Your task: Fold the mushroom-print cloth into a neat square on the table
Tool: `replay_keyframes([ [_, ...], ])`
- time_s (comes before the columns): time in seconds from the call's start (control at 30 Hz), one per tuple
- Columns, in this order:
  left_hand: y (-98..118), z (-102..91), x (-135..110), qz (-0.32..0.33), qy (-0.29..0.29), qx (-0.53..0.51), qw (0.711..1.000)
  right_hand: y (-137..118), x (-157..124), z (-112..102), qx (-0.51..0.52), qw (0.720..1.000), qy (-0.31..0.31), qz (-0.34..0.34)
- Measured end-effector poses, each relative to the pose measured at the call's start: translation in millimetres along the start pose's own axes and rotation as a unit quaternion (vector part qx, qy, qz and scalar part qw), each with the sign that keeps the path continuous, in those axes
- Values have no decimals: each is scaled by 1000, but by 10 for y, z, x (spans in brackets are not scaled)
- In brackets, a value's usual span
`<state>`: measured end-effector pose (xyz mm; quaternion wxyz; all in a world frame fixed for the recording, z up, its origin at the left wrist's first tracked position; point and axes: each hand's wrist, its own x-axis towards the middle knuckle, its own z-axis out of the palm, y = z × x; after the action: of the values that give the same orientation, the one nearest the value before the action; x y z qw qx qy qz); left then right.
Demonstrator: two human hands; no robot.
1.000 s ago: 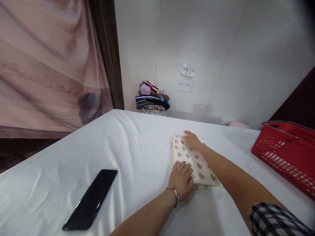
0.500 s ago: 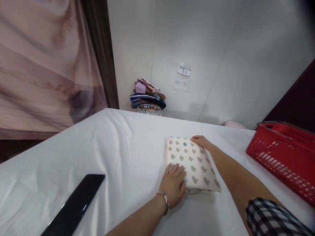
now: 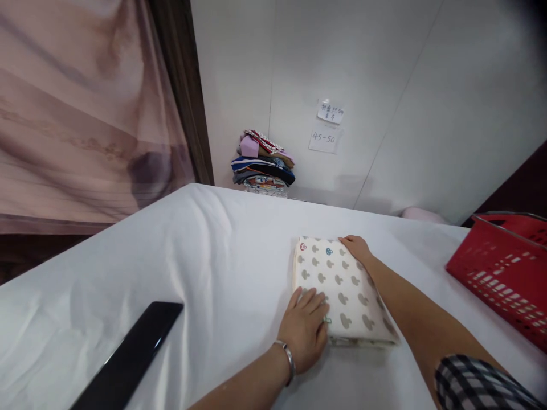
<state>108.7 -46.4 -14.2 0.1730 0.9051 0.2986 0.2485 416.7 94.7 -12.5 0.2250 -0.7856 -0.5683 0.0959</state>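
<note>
A folded cream cloth (image 3: 339,285) printed with small grey mushroom shapes lies on the white table cover (image 3: 222,256). My left hand (image 3: 304,326), with a bracelet at the wrist, rests flat on the cloth's near left corner, fingers spread. My right hand (image 3: 356,248) lies on the cloth's far right corner, fingers stretched out flat. Neither hand grips anything.
A long black flat object (image 3: 128,359) lies at the near left of the table. A red plastic basket (image 3: 504,270) stands at the right edge. A pile of folded clothes (image 3: 262,165) sits by the back wall, under two paper notes (image 3: 327,128). A pink curtain (image 3: 81,108) hangs left.
My right hand slid from the top of the cloth to its far right corner. The left hand stayed on the near left corner. The view shifted slightly.
</note>
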Motion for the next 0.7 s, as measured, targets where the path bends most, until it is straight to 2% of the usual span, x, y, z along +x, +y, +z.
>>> replay_keyframes([
  [0.1,4,-6,3,-2,-4,-7,1000,-86,-23,-68,-34,999,-7,-28],
  [0.2,8,-3,7,-3,-3,-9,1000,-335,-78,-87,-52,996,10,-73],
  [0.3,12,6,6,-3,2,0,1000,-711,-182,32,-58,985,18,-162],
  [0.37,13,14,4,-4,4,6,1000,-962,-271,176,-79,971,-12,-227],
  [0.4,13,17,3,-3,3,8,1000,-1067,-317,255,-98,964,-48,-244],
  [0.5,9,27,4,-5,1,11,1000,-1258,-432,450,-128,953,-112,-251],
  [0.7,2,42,9,-6,10,2,1000,-1273,-498,516,-142,952,-130,-240],
])
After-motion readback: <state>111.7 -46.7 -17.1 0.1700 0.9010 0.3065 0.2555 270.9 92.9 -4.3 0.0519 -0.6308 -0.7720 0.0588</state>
